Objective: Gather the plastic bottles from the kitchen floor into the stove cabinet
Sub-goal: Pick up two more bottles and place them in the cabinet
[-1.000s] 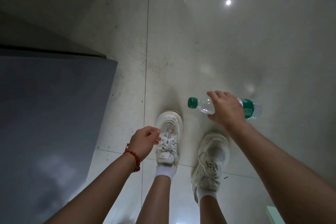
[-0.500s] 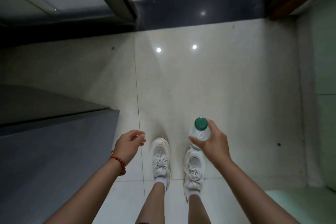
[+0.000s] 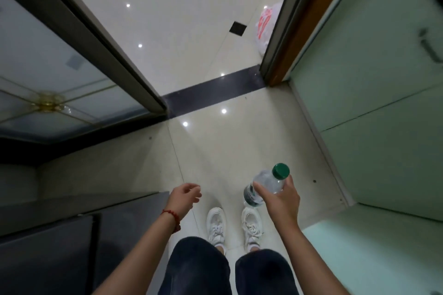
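A clear plastic bottle (image 3: 266, 182) with a green cap and green label is held in my right hand (image 3: 282, 201), lifted above the floor with the cap pointing up and to the right. My left hand (image 3: 184, 196), with a red bead bracelet at the wrist, hangs beside it with loosely curled fingers and nothing in it. Pale green cabinet doors (image 3: 374, 93) line the right side, one with a metal handle (image 3: 429, 48); which one is the stove cabinet I cannot tell.
A dark grey appliance (image 3: 48, 246) stands at the lower left. A glass sliding door (image 3: 48, 74) and a wooden door frame (image 3: 304, 21) flank a doorway with a dark threshold strip (image 3: 211, 93). A white and red plastic bag (image 3: 266, 24) lies beyond it. My white shoes (image 3: 233, 225) stand on pale tiles.
My right hand picked the bottle up off the floor and turned it cap up. I have straightened, so the view rose from the floor to show the doorway and cabinets.
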A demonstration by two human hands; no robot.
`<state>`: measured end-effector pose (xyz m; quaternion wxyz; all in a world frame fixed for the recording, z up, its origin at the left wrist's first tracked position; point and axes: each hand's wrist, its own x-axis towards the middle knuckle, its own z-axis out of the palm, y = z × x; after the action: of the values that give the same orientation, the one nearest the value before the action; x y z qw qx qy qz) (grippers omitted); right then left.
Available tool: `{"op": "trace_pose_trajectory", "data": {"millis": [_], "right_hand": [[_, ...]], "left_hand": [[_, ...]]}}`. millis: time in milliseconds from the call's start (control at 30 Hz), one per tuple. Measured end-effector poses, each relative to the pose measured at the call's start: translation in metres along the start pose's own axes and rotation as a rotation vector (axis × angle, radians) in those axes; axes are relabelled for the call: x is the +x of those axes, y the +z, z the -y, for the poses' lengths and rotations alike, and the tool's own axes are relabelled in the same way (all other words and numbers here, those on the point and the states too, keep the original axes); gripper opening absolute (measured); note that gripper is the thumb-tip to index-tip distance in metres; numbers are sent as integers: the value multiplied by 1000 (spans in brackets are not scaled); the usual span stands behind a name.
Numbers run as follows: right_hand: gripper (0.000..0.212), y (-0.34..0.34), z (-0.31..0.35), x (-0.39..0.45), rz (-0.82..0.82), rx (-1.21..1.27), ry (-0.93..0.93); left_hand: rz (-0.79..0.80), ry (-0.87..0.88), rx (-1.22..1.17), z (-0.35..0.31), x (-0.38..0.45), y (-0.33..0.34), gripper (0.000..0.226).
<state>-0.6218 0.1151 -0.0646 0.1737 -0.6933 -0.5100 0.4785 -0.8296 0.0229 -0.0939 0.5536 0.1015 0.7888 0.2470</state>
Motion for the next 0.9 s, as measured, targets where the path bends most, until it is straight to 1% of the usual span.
{"op": "trace_pose_trajectory", "data": {"millis": [100, 200, 267, 333, 467, 600, 700, 833, 900], "right_hand": [[47, -29, 22, -28, -63, 30, -26], [44, -55, 35, -46, -173, 40, -22], [42, -73, 44, -53, -244, 52, -7], [42, -90, 48, -56, -275, 76, 10], [51, -128, 51, -51, -325, 58, 14], [56, -166, 51, -36, -384, 78, 32], [60, -197, 52, -14, -406, 94, 41], [63, -241, 62, 12, -433, 77, 24], [63, -262, 69, 20, -461, 70, 1]], "left_hand": [[26, 61, -47, -34, -32, -3, 16], [51, 91, -46, -58, -58, 0, 14], [82, 90, -8, -68, -72, 4, 15], [113, 78, 54, -74, -81, 9, 17], [164, 52, 197, -85, -85, 20, 21], [127, 78, 297, -113, -78, 36, 26], [110, 133, 359, -157, -75, 60, 26], [140, 301, 395, -238, -84, 105, 24], [180, 380, 386, -277, -90, 132, 23]]}}
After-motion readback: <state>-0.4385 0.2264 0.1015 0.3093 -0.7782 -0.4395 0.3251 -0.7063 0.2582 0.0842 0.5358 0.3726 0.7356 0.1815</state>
